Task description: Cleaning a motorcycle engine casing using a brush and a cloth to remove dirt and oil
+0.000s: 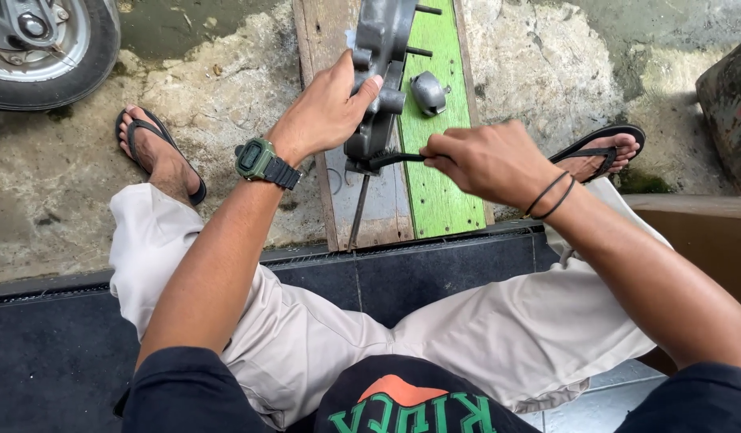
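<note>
My left hand (326, 108) grips a dark grey metal engine casing (378, 72) that stands upright on two wooden planks, one bare (326, 32), one painted green (439, 184). My right hand (487, 160) is closed around a thin black tool handle (394, 159) whose tip meets the lower end of the casing. A small grey metal part (428, 92) lies on the green plank just right of the casing. A long thin metal rod (358, 212) lies on the bare plank under the casing. A green wristwatch (258, 160) is on my left wrist, black bands on my right.
A scooter wheel (46, 48) stands at the top left on the rough concrete ground. My feet in black sandals (158, 156) (599, 152) rest either side of the planks. A dark tiled step edge (435, 265) runs beneath my knees. A brown object (727, 104) sits at the right.
</note>
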